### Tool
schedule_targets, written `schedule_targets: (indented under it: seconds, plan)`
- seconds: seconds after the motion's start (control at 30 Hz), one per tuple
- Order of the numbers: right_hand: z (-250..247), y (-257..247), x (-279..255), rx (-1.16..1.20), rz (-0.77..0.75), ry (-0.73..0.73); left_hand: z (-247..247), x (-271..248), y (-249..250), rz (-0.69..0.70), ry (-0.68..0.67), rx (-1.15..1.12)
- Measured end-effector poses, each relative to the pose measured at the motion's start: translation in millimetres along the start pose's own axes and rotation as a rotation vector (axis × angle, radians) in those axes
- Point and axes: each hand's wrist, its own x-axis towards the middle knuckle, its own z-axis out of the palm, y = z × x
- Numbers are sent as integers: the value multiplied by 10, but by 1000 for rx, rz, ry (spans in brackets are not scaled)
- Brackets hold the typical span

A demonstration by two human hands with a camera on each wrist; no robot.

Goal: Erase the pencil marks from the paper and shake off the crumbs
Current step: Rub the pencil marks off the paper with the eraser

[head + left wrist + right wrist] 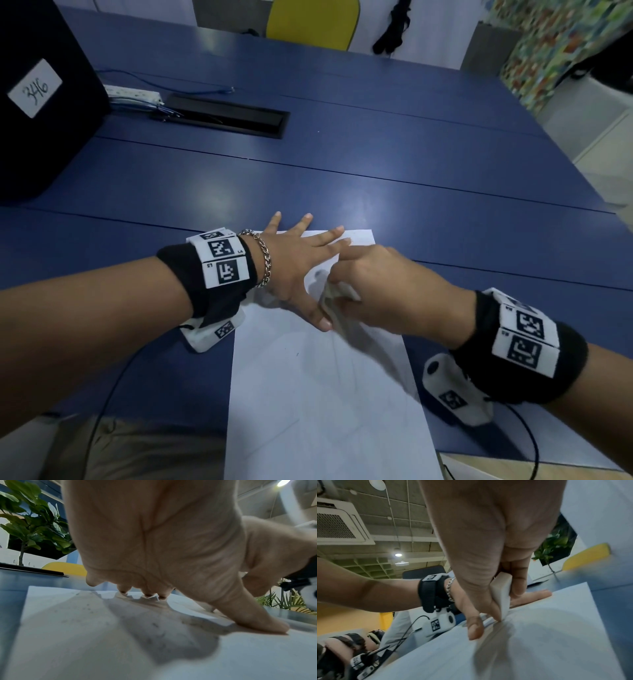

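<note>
A white sheet of paper lies lengthwise on the blue table, its near end over the table's front edge. My left hand lies flat on the paper's far part, fingers spread and straight, thumb pressed down. My right hand pinches a white eraser between thumb and fingers, its lower edge touching the paper just beside the left thumb. Small dark crumbs and faint grey marks dot the paper under the left palm. The eraser looks blurred in the head view.
A black box with a white label stands at the back left. A white power strip and a black cable slot lie behind the hands. A yellow chair stands beyond the table. Cables trail from both wrist cameras.
</note>
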Motion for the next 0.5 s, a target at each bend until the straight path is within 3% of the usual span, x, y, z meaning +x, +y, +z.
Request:
schedule_targets:
  seconds: [0.17,0.23,0.33,0.5]
  plan:
    - [-98,289,53,-4,168,64,12,1,4,-19,-19,23]
    - [-74,219,32,-14,138,94,12,4,4,-19,-23,25]
    - [-3,50,-11,-13,45,17,2,-4,6,-16,-23,11]
    - [-85,292,22,-32,198,84,-5,-17,12,-28,-44,30]
